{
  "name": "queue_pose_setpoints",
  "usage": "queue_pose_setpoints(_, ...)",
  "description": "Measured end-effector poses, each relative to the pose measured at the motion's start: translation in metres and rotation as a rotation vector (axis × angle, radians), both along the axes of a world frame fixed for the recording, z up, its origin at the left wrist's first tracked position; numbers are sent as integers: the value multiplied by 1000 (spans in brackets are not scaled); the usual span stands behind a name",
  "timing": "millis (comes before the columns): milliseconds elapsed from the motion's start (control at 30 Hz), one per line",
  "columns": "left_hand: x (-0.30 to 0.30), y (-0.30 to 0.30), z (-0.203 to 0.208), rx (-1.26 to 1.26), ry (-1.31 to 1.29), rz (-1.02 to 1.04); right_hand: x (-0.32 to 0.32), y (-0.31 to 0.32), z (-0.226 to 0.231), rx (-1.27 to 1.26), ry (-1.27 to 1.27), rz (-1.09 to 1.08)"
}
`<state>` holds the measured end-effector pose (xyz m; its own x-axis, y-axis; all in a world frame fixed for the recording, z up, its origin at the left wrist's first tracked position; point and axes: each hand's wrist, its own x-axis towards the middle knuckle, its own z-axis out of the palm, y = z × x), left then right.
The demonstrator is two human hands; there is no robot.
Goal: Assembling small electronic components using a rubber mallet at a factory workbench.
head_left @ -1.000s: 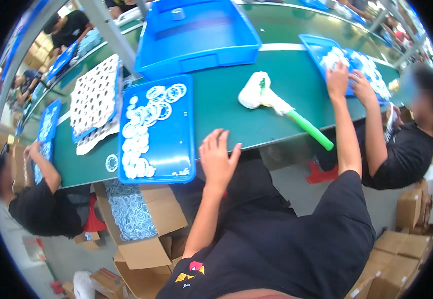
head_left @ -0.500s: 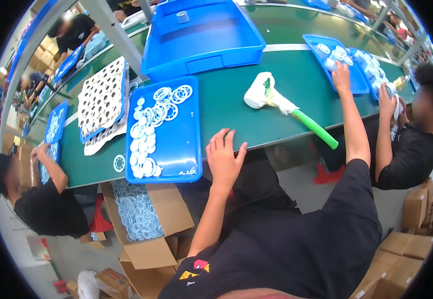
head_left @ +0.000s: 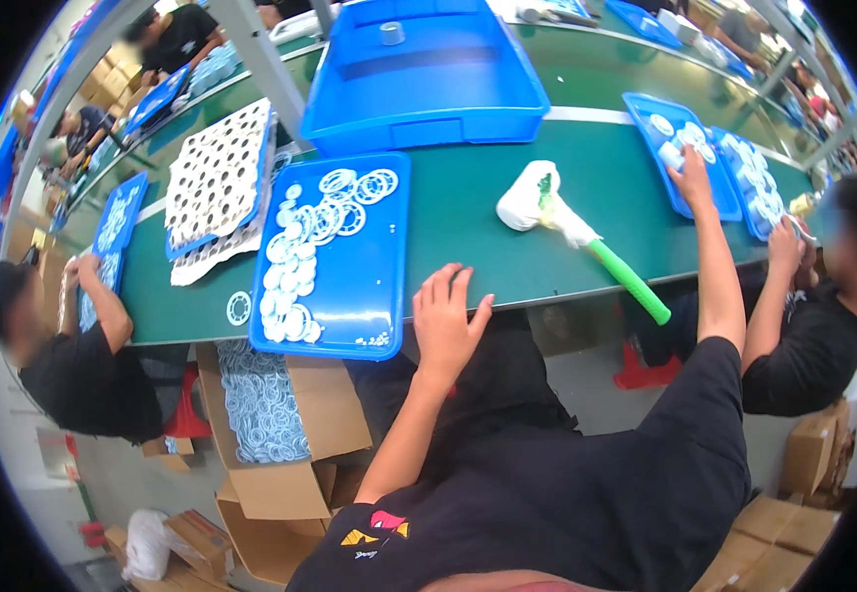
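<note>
My left hand [head_left: 445, 318] rests at the near edge of the green table, fingers apart and nothing in it. Beside it lies a blue tray [head_left: 364, 266] with several white rings [head_left: 351, 218] and small white discs [head_left: 280, 277]. My right arm stretches far right, over another blue tray [head_left: 648, 113]. There my right hand [head_left: 690, 185] has its fingers closed at a white cylindrical part [head_left: 671, 155], among other white round parts. Between my hands lies a hammer [head_left: 630, 281] with a green handle and its head wrapped in white material.
A large blue bin [head_left: 428, 132] stands ahead, with a small white cylinder [head_left: 392, 34] inside. Left are a perforated white sheet stack [head_left: 213, 183] and a loose ring [head_left: 239, 308]. An open carton of rings [head_left: 335, 409] sits below. Co-workers sit left [head_left: 83, 365] and right [head_left: 813, 335].
The view has tilted a little, so the scene sits differently in it. My right hand stays at the right tray, and my left hand stays at the table edge. The right co-worker's hands have lowered.
</note>
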<state>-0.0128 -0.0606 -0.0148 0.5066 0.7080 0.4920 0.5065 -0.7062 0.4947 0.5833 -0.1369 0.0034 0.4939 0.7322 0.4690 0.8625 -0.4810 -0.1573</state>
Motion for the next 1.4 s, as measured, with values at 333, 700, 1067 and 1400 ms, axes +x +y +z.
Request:
queue_pose_setpoints(333, 4, -2, 2, -3, -22, -16, 45, 5, 5, -403, -170, -126)
queue_pose_setpoints(700, -2, 0, -1, 5, -3, 0, -192, 260, 73, -37, 644, -21)
queue_pose_setpoints(1067, -1, -7, -3, 9, -9, 1, -187, 291, 35, 55, 418, -69)
queue_pose_setpoints(1400, -2, -6, -4, 13, -7, 0, -196, 278, 31, 165, 364, -33)
